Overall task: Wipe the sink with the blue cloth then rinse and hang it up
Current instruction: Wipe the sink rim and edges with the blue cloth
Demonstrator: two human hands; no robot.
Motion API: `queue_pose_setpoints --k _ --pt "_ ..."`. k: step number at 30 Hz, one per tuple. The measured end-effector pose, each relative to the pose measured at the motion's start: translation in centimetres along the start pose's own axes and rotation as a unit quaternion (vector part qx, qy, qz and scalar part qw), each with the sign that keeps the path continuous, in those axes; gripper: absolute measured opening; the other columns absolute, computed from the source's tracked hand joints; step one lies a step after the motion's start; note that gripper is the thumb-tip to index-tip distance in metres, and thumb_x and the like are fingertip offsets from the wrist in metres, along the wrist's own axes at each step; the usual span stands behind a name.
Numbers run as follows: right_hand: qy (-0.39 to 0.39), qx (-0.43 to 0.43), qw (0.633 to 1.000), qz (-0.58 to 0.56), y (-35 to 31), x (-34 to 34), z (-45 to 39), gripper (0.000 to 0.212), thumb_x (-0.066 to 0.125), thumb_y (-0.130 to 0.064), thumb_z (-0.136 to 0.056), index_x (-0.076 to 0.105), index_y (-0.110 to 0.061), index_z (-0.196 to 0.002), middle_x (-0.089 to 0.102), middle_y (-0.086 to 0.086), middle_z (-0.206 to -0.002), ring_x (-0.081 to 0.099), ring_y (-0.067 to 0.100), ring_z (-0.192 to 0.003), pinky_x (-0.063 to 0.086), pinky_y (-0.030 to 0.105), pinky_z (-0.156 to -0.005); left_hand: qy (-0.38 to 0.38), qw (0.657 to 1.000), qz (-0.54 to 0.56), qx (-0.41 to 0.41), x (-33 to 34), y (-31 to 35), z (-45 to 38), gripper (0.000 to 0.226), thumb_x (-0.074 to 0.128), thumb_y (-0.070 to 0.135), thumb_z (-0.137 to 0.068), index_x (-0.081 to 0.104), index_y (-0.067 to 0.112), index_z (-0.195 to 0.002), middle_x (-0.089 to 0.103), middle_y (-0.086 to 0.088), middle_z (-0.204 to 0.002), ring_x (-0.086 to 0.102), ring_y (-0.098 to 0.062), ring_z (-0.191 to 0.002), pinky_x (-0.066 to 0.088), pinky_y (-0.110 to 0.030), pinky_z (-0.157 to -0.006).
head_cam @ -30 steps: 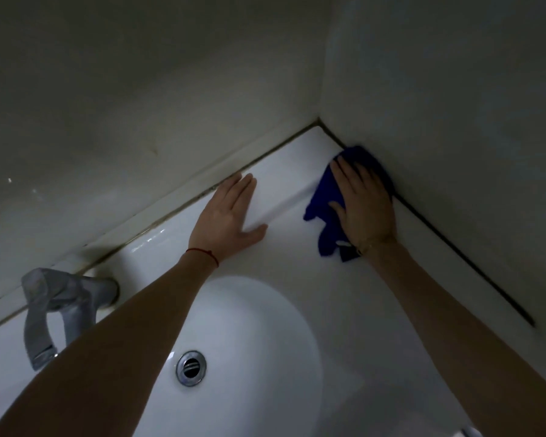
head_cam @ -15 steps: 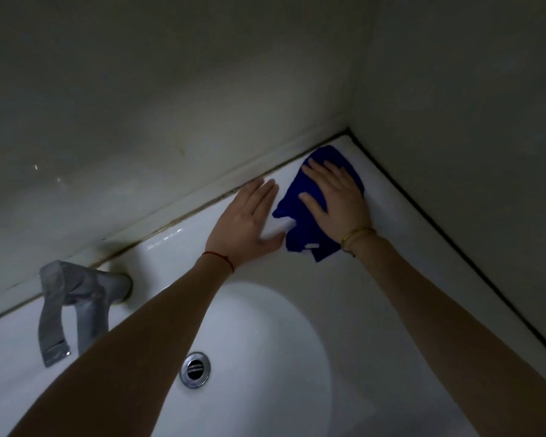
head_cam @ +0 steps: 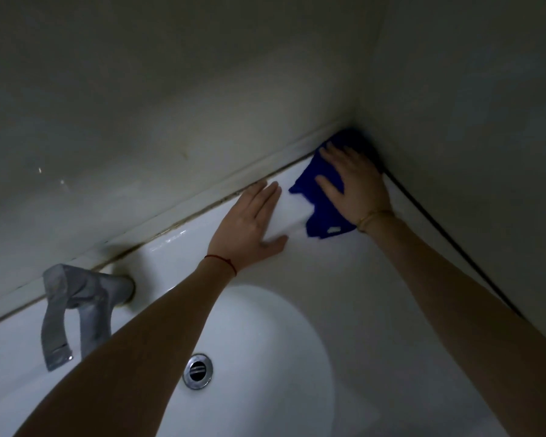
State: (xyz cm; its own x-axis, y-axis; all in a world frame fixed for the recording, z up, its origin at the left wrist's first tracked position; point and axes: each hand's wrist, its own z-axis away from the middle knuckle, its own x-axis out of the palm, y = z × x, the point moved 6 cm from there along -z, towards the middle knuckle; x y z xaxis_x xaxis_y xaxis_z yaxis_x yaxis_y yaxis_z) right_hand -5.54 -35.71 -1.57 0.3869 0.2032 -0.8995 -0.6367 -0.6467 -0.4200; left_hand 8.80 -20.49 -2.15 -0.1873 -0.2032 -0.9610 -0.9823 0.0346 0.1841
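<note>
The blue cloth (head_cam: 319, 197) lies crumpled on the white sink's (head_cam: 328, 279) flat rim, pushed into the back right corner where two walls meet. My right hand (head_cam: 355, 184) presses flat on top of it, fingers spread toward the corner, a thin bracelet at the wrist. My left hand (head_cam: 249, 225) rests flat and empty on the rim just left of the cloth, fingers together against the back wall's seal, a red string around the wrist. The oval basin with its metal drain (head_cam: 198, 370) sits below both forearms.
A chrome faucet (head_cam: 79, 307) stands on the rim at the left, spout and lever pointing down over the basin. Grey walls close in behind and on the right. A dark seam (head_cam: 454, 257) runs along the right wall's foot.
My right hand slid the cloth from the right wall leftward, then back into the corner. My left hand has stayed flat on the rim.
</note>
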Motion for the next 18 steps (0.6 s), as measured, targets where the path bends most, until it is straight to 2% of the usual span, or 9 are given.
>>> queue_pose_setpoints --k 2,4,7,9,13,18 --pt "0.022 0.069 0.997 0.007 0.8 -0.4 -0.7 0.056 0.04 -0.043 -0.099 0.031 -0.019 -0.149 0.031 0.002 -0.156 0.029 0.027 -0.141 0.022 0.041 -0.117 -0.003 1.0 -0.003 -0.005 0.0 -0.1 0.0 0.086 0.066 0.049 -0.084 0.035 0.001 -0.148 0.039 -0.015 -0.153 0.029 -0.031 -0.143 0.017 -0.033 -0.12" --pt "0.035 0.081 0.996 0.019 -0.9 0.2 0.1 0.056 0.039 -0.042 -0.098 0.033 -0.017 -0.148 0.032 0.004 -0.155 0.029 0.029 -0.141 0.021 0.042 -0.117 -0.001 1.0 0.006 -0.003 -0.1 -0.1 0.0 0.086 0.068 0.047 -0.083 0.036 0.0 -0.147 0.04 -0.016 -0.152 0.031 -0.032 -0.143 0.02 -0.037 -0.12" --pt "-0.004 -0.032 0.999 0.007 -3.1 1.3 2.5 0.054 0.042 -0.042 -0.099 0.036 -0.018 -0.147 0.035 0.0 -0.154 0.028 0.024 -0.142 0.015 0.038 -0.119 0.008 1.0 0.008 0.003 -0.2 0.1 -0.1 0.083 0.07 0.046 -0.082 0.041 -0.001 -0.144 0.044 -0.016 -0.149 0.035 -0.032 -0.141 0.022 -0.037 -0.121" --pt "-0.018 -0.061 0.998 0.02 -1.6 0.7 2.4 0.054 0.04 -0.045 -0.098 0.037 -0.019 -0.147 0.035 -0.001 -0.154 0.028 0.022 -0.143 0.015 0.036 -0.119 0.007 1.0 0.002 0.002 -0.2 0.0 -0.1 0.083 0.069 0.046 -0.083 0.041 -0.002 -0.144 0.044 -0.017 -0.149 0.035 -0.033 -0.141 0.02 -0.036 -0.12" --pt "0.008 0.054 0.999 -0.004 1.3 -0.7 0.4 0.057 0.04 -0.043 -0.099 0.031 -0.018 -0.149 0.029 0.002 -0.156 0.026 0.026 -0.142 0.02 0.04 -0.118 -0.001 1.0 0.004 0.0 -0.2 0.0 0.0 0.085 0.069 0.046 -0.083 0.036 -0.001 -0.147 0.04 -0.016 -0.152 0.031 -0.033 -0.143 0.022 -0.038 -0.12" --pt "-0.012 0.043 0.997 0.063 1.0 -1.3 4.1 0.06 0.04 -0.044 -0.099 0.027 -0.016 -0.15 0.026 0.003 -0.157 0.026 0.027 -0.143 0.021 0.042 -0.118 -0.006 1.0 0.009 0.002 -0.4 0.1 0.0 0.084 0.07 0.044 -0.083 0.038 -0.001 -0.146 0.041 -0.017 -0.151 0.033 -0.034 -0.143 0.025 -0.04 -0.12"
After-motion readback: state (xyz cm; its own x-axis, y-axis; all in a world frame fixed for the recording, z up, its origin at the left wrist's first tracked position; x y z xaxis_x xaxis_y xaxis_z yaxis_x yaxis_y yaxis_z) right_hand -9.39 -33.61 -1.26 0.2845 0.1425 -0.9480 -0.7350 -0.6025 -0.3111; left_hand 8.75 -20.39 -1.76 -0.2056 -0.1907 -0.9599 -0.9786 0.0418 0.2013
